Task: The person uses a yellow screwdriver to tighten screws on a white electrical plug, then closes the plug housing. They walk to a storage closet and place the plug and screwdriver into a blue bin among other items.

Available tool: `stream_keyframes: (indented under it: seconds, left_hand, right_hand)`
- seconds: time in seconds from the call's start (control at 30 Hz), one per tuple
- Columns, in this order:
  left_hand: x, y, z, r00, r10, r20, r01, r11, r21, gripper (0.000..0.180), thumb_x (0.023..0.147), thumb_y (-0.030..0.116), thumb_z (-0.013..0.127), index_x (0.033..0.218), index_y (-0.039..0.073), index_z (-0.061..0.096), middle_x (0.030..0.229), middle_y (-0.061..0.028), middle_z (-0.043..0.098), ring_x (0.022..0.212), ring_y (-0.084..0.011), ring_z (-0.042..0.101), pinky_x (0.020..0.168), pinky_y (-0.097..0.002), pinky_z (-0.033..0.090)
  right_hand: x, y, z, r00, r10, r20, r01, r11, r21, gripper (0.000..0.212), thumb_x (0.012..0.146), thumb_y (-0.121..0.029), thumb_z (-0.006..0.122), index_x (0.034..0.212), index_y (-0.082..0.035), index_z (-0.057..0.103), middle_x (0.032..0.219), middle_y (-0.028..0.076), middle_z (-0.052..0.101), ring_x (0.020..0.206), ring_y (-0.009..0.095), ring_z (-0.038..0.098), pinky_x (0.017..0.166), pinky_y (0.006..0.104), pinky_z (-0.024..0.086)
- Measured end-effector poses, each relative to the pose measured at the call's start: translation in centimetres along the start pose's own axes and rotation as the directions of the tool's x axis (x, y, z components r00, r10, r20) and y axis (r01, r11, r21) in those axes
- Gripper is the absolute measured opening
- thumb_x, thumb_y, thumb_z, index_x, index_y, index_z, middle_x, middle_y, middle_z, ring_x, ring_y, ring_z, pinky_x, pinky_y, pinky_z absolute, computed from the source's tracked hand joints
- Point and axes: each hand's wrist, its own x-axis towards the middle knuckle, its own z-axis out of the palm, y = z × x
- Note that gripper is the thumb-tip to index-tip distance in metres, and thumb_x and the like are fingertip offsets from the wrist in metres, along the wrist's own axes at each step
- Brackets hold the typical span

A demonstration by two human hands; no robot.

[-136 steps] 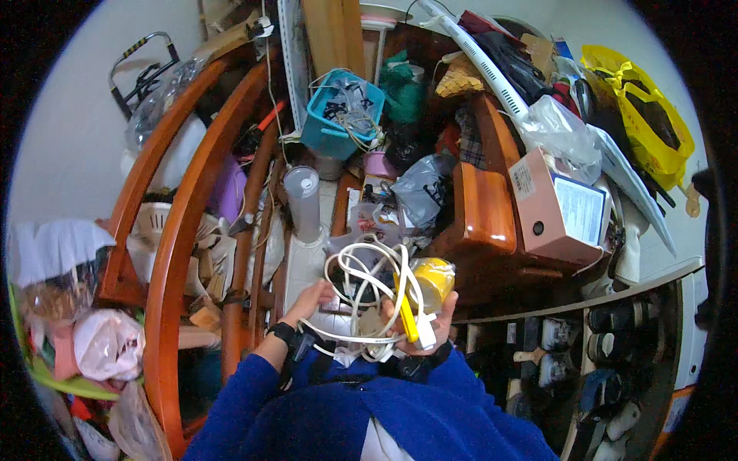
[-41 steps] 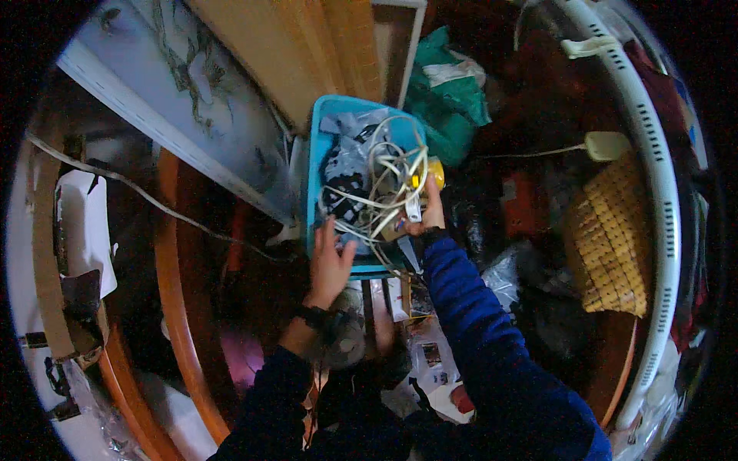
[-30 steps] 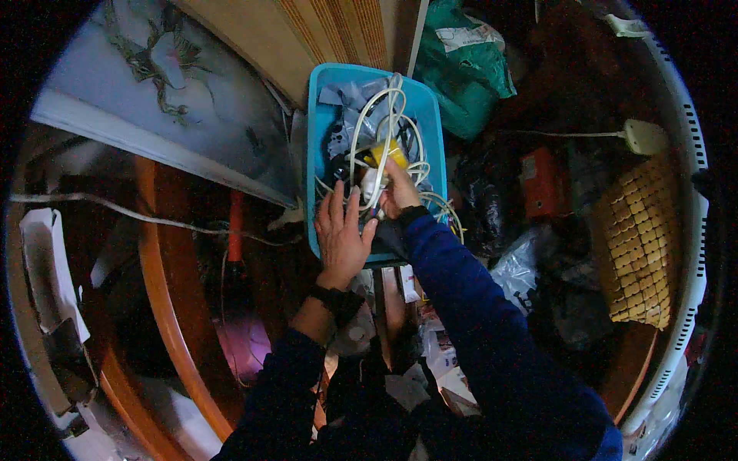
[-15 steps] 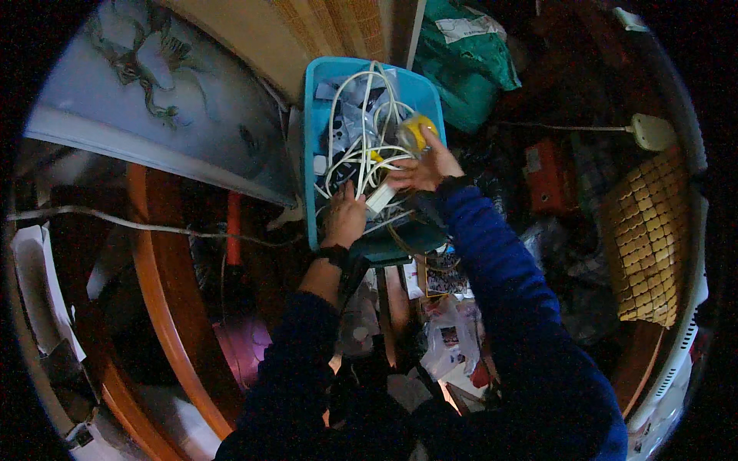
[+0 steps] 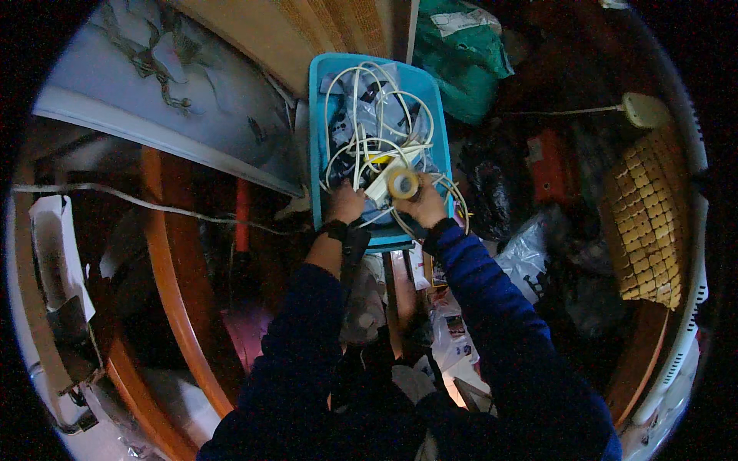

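Observation:
A blue plastic bin stands in front of me, filled with looped white cables, a white power strip and grey-white plastic bags. My right hand is closed on a roll of yellowish tape, held over the bin's near right part beside the power strip. At the near left inside the rim is my left hand, its fingers curled down among the cables. What those fingers grip is hidden. A small yellow thing shows beneath the cables.
A green sack lies beyond the bin at right, with a red box and a beaded mat farther right. Plastic bags lie nearer. On the left are a decorated panel, curved wooden rails and a white cord.
My right hand has come down toward me with the tape roll, from the bin's right side to near the power strip. The left hand has moved slightly, staying at the bin's near left.

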Motion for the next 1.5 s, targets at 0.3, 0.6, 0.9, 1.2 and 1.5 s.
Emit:
stream_keyframes:
  seconds: [0.3, 0.6, 0.9, 1.2, 1.5]
  left_hand:
    - [-8.7, 3.3, -8.0, 0.920, 0.346, -0.187, -0.347, 0.937, 0.024, 0.081, 0.087, 0.027, 0.073, 0.148, -0.007, 0.032, 0.137, -0.0260, 0.053, 0.116, -0.0339, 0.062, 0.092, -0.0419, 0.053]
    - [-22.2, -3.0, -6.8, 0.950, 0.298, -0.094, -0.299, 0.777, -0.555, 0.036, 0.092, 0.026, 0.068, 0.118, 0.001, 0.066, 0.096, -0.0035, 0.066, 0.084, -0.0120, 0.059, 0.074, -0.0278, 0.048]
    - [-33.8, 2.3, 2.4, 0.931, 0.339, 0.136, -0.163, 0.719, -0.676, 0.041, 0.096, 0.032, 0.066, 0.128, 0.007, 0.060, 0.104, -0.0004, 0.066, 0.088, -0.0084, 0.062, 0.072, -0.0231, 0.048]
    - [-34.8, 15.3, 1.6, 0.728, 0.621, 0.291, -0.362, 0.709, -0.606, 0.043, 0.098, 0.027, 0.064, 0.132, 0.003, 0.055, 0.106, -0.0029, 0.068, 0.092, -0.0098, 0.065, 0.075, -0.0211, 0.052]
    - [-16.9, 34.4, -11.6, 0.621, 0.783, 0.018, -0.742, 0.596, -0.309, 0.043, 0.093, 0.035, 0.067, 0.122, 0.004, 0.064, 0.099, -0.0016, 0.068, 0.085, -0.0118, 0.064, 0.070, -0.0284, 0.051]
  right_hand:
    - [-4.7, -5.2, -7.0, 0.979, 0.090, 0.185, 0.031, 0.823, -0.568, 0.074, 0.079, -0.029, 0.080, 0.137, 0.004, 0.049, 0.113, 0.026, 0.067, 0.101, 0.035, 0.068, 0.090, 0.0409, 0.053]
    - [-16.7, -15.8, -22.6, 0.994, -0.080, 0.077, 0.094, 0.977, -0.190, 0.051, 0.087, -0.023, 0.074, 0.125, 0.007, 0.059, 0.106, 0.017, 0.070, 0.094, 0.022, 0.068, 0.085, 0.0349, 0.053]
    - [-38.3, -31.1, -31.5, 0.913, -0.395, 0.106, 0.409, 0.878, -0.249, 0.051, 0.088, -0.019, 0.072, 0.130, 0.003, 0.055, 0.106, 0.020, 0.069, 0.092, 0.024, 0.070, 0.080, 0.0359, 0.055]
    - [-47.5, -37.9, -36.0, 0.942, -0.286, 0.176, 0.327, 0.902, -0.284, 0.053, 0.089, -0.010, 0.073, 0.136, 0.002, 0.051, 0.118, 0.011, 0.064, 0.106, 0.018, 0.062, 0.092, 0.0322, 0.052]
    - [-32.0, -37.4, -40.6, 0.798, -0.596, -0.082, 0.432, 0.663, -0.612, 0.053, 0.083, -0.018, 0.076, 0.128, 0.002, 0.057, 0.131, 0.020, 0.056, 0.124, 0.034, 0.054, 0.107, 0.0373, 0.040]
